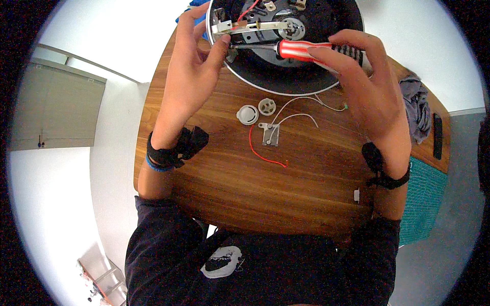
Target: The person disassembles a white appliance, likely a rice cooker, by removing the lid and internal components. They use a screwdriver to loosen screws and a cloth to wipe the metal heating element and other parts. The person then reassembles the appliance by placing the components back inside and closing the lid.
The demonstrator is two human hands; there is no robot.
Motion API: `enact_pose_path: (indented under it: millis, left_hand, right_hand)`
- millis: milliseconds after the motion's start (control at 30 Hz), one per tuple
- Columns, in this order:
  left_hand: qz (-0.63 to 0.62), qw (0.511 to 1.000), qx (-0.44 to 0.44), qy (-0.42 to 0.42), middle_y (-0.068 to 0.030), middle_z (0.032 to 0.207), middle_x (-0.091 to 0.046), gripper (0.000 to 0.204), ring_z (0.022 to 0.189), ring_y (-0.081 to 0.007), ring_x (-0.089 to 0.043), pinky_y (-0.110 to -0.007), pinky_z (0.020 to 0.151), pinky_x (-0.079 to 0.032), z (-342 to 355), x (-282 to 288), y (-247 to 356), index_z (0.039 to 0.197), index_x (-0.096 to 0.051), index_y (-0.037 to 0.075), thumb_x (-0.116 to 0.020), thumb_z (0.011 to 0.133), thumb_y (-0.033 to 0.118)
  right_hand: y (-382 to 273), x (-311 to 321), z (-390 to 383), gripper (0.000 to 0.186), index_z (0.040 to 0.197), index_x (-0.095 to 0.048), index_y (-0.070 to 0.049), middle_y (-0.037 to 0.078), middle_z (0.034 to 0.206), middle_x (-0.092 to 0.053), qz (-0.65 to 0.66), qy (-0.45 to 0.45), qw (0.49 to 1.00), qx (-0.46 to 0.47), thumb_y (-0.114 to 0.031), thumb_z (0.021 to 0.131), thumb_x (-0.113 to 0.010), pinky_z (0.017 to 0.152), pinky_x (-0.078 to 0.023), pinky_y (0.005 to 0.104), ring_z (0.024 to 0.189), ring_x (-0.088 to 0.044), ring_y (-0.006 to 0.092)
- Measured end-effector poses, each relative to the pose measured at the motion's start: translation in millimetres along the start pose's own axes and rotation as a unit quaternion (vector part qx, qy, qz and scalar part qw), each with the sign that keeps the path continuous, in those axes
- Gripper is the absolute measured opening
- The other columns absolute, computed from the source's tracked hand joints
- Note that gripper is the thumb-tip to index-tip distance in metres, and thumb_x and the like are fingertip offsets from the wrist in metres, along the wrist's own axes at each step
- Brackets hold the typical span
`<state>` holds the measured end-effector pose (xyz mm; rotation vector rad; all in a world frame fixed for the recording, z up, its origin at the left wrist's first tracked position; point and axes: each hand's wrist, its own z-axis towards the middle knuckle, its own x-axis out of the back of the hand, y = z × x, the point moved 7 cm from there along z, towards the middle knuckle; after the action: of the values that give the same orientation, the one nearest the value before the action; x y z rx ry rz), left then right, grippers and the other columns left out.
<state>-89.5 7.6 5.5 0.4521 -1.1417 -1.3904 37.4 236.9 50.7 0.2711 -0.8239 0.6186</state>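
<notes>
At the far edge of the table a round black appliance housing (306,83) with a pale rim lies with its inside facing up. A metal strip (263,26), brackets and a red wire show inside it. My left hand (191,76) grips its left rim, fingers outside and thumb inside. In my right hand (375,89) is a screwdriver with a red and white handle (296,50), held nearly level. Its shaft points left across the housing, and the tip ends beside my left thumb; what the tip touches is too small to tell.
Nearer me lie a white round cap (248,115), a small slotted disc (266,106), and a metal plate (270,135) with white and red wires. A small white piece (357,195) sits near my right forearm. At right are grey cloth (416,109), a black bar (437,136) and a green mat (423,199).
</notes>
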Motion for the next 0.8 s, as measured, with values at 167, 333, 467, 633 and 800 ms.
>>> enact_pose_path:
  millis: [167,333,467,633,800]
  left_hand:
    - [0.006,1.0,-0.007,0.001,-0.0135,0.132,-0.068,0.054,0.093,-0.0101,-0.069,-0.023,0.068,-0.056,-1.5,-0.1,0.5,0.153,-0.033,0.012,-0.061,0.107,0.008]
    - [0.019,1.0,0.006,0.005,-0.0135,0.13,-0.068,0.054,0.093,-0.0112,-0.07,-0.023,0.069,-0.056,-1.0,1.2,2.4,0.153,-0.033,0.012,-0.061,0.108,0.009]
    - [-0.003,1.0,0.007,-0.005,-0.0146,0.132,-0.067,0.054,0.096,-0.0125,-0.071,-0.025,0.072,-0.058,-0.7,0.4,1.8,0.153,-0.032,0.012,-0.061,0.108,0.009]
    - [-0.022,1.0,0.004,-0.005,-0.0149,0.134,-0.066,0.053,0.097,-0.0128,-0.071,-0.025,0.074,-0.059,-0.3,-0.4,0.5,0.153,-0.032,0.012,-0.06,0.108,0.008]
    - [0.001,1.0,0.006,-0.008,-0.0148,0.134,-0.066,0.053,0.098,-0.0126,-0.07,-0.024,0.075,-0.058,-1.0,-0.8,2.3,0.153,-0.032,0.011,-0.059,0.108,0.007]
  right_hand:
    - [1.0,-5.2,0.0,0.047,0.131,-0.071,-0.012,0.015,0.131,-0.061,0.002,-0.027,1.0,-0.006,0.002,0.086,-0.074,0.098,-0.054,0.0379,0.116,-0.064,0.0342]
    - [3.0,-10.1,-2.0,0.057,0.137,-0.069,-0.013,0.015,0.132,-0.062,0.013,-0.027,1.0,-0.005,0.005,0.083,-0.076,0.098,-0.055,0.039,0.116,-0.064,0.0327]
    - [-0.2,-3.6,1.5,0.062,0.139,-0.067,-0.012,0.014,0.131,-0.064,0.045,0.013,0.999,-0.018,0.009,0.081,-0.075,0.1,-0.055,0.04,0.119,-0.064,0.0327]
    - [-0.5,3.0,7.2,0.063,0.139,-0.067,-0.012,0.015,0.133,-0.065,0.02,0.036,0.998,-0.046,0.012,0.082,-0.071,0.1,-0.056,0.0407,0.12,-0.065,0.0338]
    - [6.9,1.2,1.2,0.056,0.136,-0.068,-0.011,0.017,0.133,-0.065,0.024,0.057,0.998,0.02,0.007,0.083,-0.073,0.096,-0.056,0.038,0.111,-0.067,0.0333]
